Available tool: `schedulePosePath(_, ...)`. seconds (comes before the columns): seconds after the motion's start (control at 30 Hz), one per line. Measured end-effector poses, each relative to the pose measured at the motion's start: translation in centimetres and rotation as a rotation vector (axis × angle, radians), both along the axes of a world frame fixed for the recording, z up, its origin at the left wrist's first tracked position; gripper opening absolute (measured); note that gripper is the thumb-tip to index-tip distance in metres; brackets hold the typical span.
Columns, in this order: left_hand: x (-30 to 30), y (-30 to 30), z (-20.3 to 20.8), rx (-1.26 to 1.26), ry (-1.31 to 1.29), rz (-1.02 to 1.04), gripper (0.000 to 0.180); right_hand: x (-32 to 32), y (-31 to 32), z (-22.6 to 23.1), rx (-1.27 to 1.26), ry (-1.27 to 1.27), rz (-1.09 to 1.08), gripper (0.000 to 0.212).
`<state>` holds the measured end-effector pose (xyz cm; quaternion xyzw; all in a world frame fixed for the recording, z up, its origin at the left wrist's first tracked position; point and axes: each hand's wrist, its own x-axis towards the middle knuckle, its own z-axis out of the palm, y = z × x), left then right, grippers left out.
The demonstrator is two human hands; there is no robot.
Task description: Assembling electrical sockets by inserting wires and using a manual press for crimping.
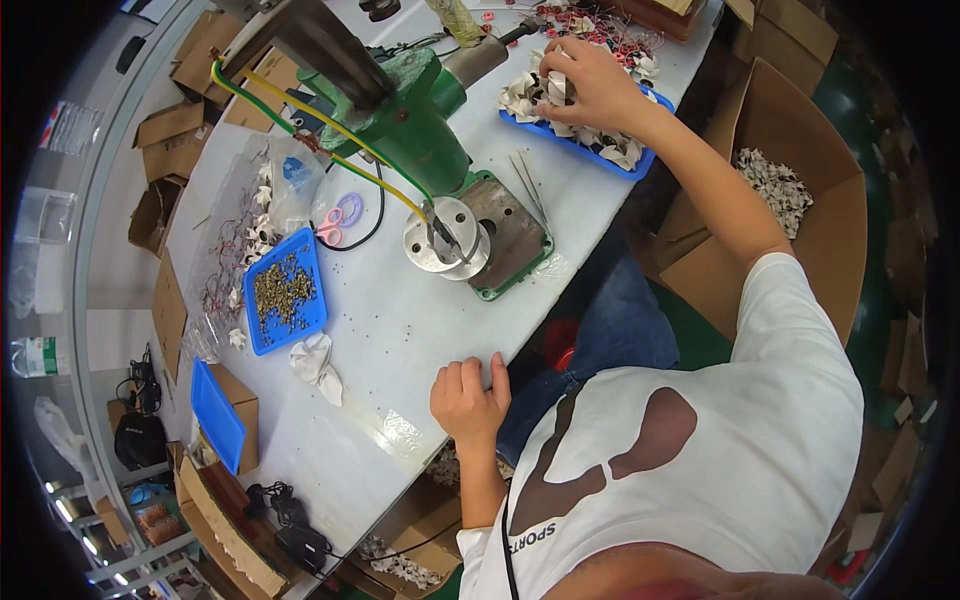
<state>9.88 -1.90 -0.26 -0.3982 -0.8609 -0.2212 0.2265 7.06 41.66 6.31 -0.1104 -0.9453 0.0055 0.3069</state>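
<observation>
My right hand reaches over a blue tray at the far right of the table. Its thumb and fingers close around a white crumpled-looking piece among many similar ones in the tray. Near the table's front edge rests my left hand, fingers curled in, thumb up, with nothing visible in it. Between the hands stands a green bench press with a round metal fixture on its base. Tweezers lie beside the base. Yellow and green tubes run down to the fixture.
Left of the press are a blue tray of small brass-coloured parts, pink scissors, a purple ring and white crumpled paper. Red and black wires lie at the far end. A cardboard box with white pieces stands right of the table.
</observation>
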Motion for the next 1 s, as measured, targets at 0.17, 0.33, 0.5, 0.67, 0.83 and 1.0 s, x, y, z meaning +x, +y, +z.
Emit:
schedulePosePath(0.17, 0.1, 0.1, 0.1, 0.002, -0.04, 0.014, 0.02, -0.3, -0.2, -0.4, 0.017, 0.045, -0.007, 0.046)
schedulePosePath(0.33, -0.2, 0.2, 0.0, -0.002, -0.011, 0.011, 0.022, -0.9, 0.0, -1.0, 0.033, 0.093, 0.019, 0.052)
schedulePosePath(0.5, -0.1, 0.1, 0.0, -0.009, -0.011, 0.014, 0.021, -1.0, -0.8, -0.5, 0.03, -0.035, 0.011, 0.052)
schedulePosePath(0.67, -0.1, 0.2, 0.0, 0.003, -0.024, 0.016, 0.021, -0.7, -1.9, 1.0, -0.064, -0.04, 0.028, 0.045)
schedulePosePath(0.83, -0.2, 0.3, 0.1, 0.007, -0.045, 0.012, 0.021, -1.7, -0.9, 0.3, -0.273, 0.131, 0.148, 0.033)
schedulePosePath(1.0, -0.2, -0.2, -0.1, 0.021, -0.061, -0.004, 0.021, -0.9, 1.2, -0.1, -0.309, 0.337, 0.147, 0.024)
